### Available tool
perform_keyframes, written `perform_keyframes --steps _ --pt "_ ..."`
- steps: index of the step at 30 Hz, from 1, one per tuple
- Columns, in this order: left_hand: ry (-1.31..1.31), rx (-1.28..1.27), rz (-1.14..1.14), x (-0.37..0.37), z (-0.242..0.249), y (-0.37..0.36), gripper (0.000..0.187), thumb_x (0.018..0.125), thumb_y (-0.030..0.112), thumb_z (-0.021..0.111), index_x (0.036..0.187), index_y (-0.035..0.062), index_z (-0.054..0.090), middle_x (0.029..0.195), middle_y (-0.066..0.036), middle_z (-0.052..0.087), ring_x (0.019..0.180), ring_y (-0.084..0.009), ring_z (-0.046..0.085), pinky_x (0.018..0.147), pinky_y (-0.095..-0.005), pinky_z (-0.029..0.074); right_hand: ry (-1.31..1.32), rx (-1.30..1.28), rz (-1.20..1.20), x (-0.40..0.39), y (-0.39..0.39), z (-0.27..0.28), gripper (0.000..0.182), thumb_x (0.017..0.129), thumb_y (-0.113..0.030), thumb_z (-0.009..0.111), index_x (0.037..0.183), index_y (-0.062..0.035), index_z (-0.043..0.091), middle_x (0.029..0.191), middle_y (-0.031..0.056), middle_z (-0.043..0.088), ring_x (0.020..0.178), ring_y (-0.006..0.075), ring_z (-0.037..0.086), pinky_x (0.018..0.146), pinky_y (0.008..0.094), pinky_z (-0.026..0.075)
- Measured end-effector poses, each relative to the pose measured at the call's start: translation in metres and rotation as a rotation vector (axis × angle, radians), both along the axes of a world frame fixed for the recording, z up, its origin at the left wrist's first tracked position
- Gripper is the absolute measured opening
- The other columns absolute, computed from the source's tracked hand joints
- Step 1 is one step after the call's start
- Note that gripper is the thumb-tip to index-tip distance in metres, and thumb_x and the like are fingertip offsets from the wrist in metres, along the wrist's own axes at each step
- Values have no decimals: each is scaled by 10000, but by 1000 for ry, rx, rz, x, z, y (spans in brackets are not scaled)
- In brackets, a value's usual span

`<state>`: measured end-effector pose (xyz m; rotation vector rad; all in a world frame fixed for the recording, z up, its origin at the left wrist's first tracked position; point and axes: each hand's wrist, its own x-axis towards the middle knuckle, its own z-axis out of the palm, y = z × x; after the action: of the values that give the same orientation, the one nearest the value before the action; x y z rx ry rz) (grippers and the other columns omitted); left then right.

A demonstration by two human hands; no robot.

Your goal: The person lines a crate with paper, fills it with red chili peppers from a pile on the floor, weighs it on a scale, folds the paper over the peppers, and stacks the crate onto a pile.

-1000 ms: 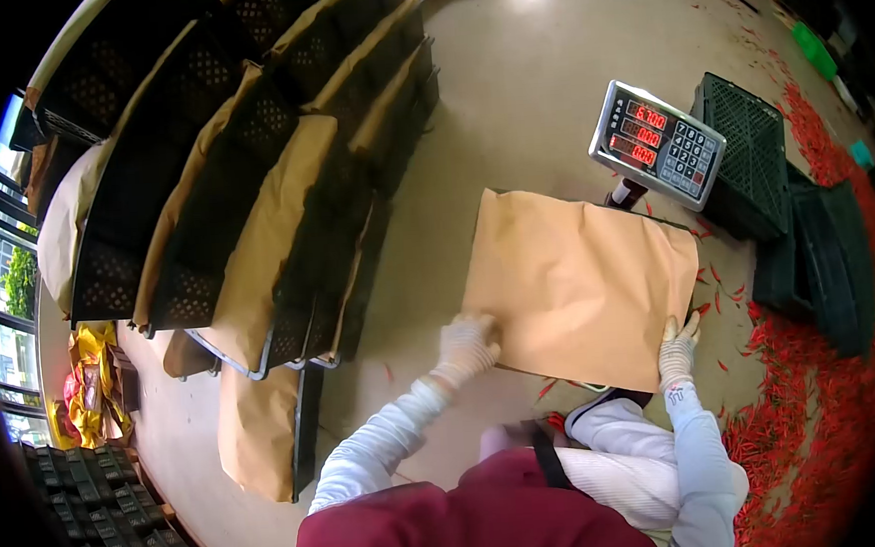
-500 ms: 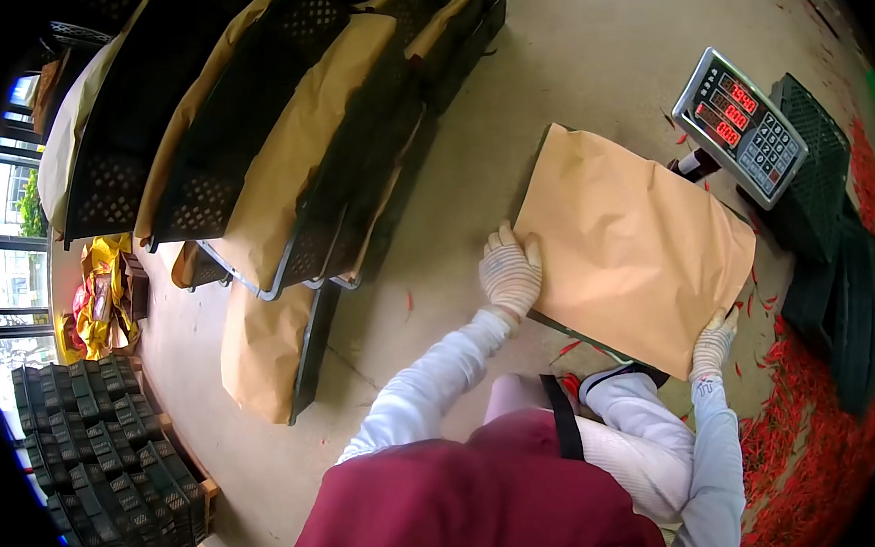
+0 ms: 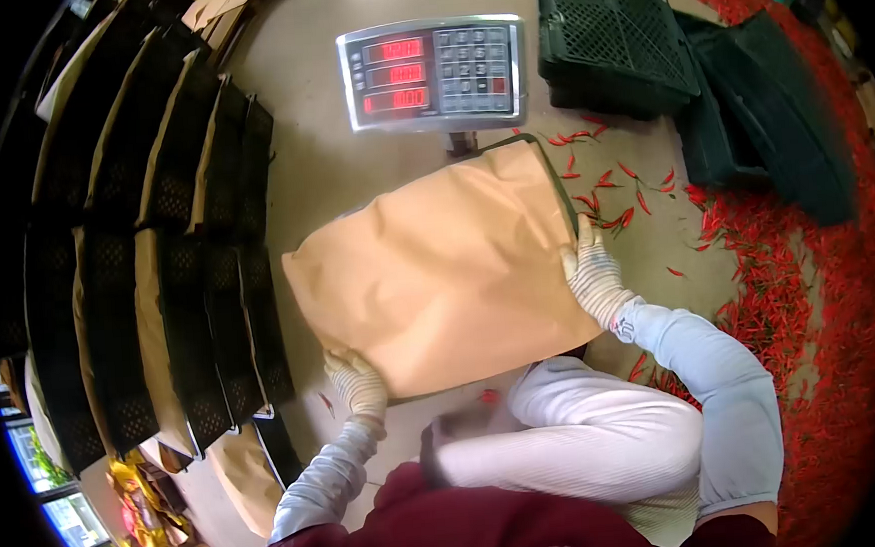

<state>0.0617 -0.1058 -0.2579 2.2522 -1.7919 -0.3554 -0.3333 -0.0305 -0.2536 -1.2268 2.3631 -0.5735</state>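
Observation:
A sheet of brown paper (image 3: 448, 273) covers a dark crate, whose rim (image 3: 554, 181) shows along the right and top edges. My left hand (image 3: 357, 384), in a striped glove, grips the paper-covered crate at its lower left corner. At the right side, my right hand (image 3: 595, 272), gloved too, holds the crate's edge with its fingers over the rim. Just beyond the crate stands a scale display (image 3: 432, 75) with red digits, too blurred to read surely.
Stacked black crates lined with paper (image 3: 182, 279) rise on the left. Dark green crates (image 3: 618, 37) stand at the upper right. Red chilies (image 3: 793, 352) cover the floor on the right, with several scattered near the crate. Yellow bags (image 3: 146, 507) lie lower left.
The view has turned, so the scale display now appears at upper centre. The covered crate appears further left and turned more level, with both hands still at its edges.

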Motion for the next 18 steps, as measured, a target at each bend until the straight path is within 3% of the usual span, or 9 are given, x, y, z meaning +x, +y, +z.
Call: perform_keyframes --steps 2,4,5,8,11,13,14,17,18 --pt "-21 -54 24 6 -12 -1 549 1000 343 352 1336 -90 349 1260 -334 458 1135 -458 472 981 -464 390 99 -182 86 0 5 -21 729 893 -353 575 1436 11 253 1236 321 490 924 420 629 753 474 546" --pt "9 -33 42 1 -7 -4 615 1011 418 291 1320 -108 371 1271 -330 455 1157 -451 459 995 -455 377 6 -118 68 2 6 -4 740 881 -354 590 1436 6 257 1233 309 488 915 413 632 726 469 552" --pt "-55 -160 35 20 -30 -3 629 1006 467 305 1282 -85 420 1258 -298 487 1142 -416 483 997 -409 377 -59 -61 62 1 4 7 751 869 -355 604 1435 0 261 1229 297 487 907 406 635 699 464 557" --pt "-14 -74 74 25 -28 -7 639 1006 483 306 1287 -80 414 1252 -262 499 1116 -362 500 975 -383 395 -182 -37 44 1 4 4 796 845 -402 630 1434 -7 269 1225 284 482 876 386 646 639 443 561" --pt "92 -25 87 21 -25 -7 659 1013 453 275 1378 -95 307 1342 -310 413 1215 -425 429 1047 -425 338 -223 -4 16 2 4 6 791 847 -412 631 1430 -9 280 1150 266 507 833 373 649 602 447 553" --pt "-5 -42 82 25 -26 -6 669 1011 466 294 1402 -76 278 1363 -296 402 1225 -398 430 1062 -407 329 -165 -26 36 -1 3 14 746 856 -379 625 1420 -10 305 1089 256 525 829 363 638 602 438 543" --pt "176 -106 127 8 -20 -4 622 1003 479 356 1350 -37 360 1291 -209 479 1133 -294 491 973 -334 396 -210 -55 6 -6 0 23 675 858 -346 622 1382 -10 359 1065 245 536 826 368 620 620 443 532" --pt "142 34 173 55 -38 -12 605 996 468 389 1380 3 338 1329 -185 457 1160 -272 477 995 -325 384 -285 -84 -72 -7 -1 22 596 858 -310 617 1325 -5 406 1036 224 546 823 381 601 638 467 519" --pt "250 112 219 80 -44 -21 598 978 466 443 1375 27 355 1345 -157 450 1170 -251 470 1000 -318 385 -273 -183 -133 -5 -1 13 481 863 -288 610 1234 -23 459 985 243 575 813 424 596 658 503 504"
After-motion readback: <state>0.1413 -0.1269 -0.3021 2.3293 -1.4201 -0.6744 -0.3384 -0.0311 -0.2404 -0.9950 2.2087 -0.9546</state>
